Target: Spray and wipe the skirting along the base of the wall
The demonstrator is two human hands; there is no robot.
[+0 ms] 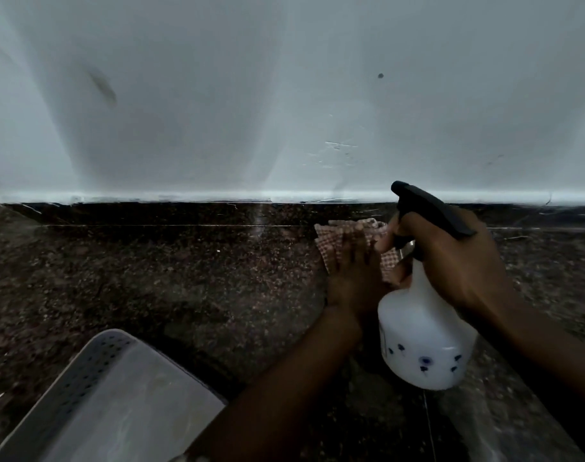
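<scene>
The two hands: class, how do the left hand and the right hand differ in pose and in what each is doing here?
The left hand lies flat, fingers spread, pressing the checked cloth by the dark skirting; the right hand is curled in a grip around the spray bottle. The left hand is low against the floor; the right hand is raised, holding the bottle clear. Both work the same stretch.
</scene>
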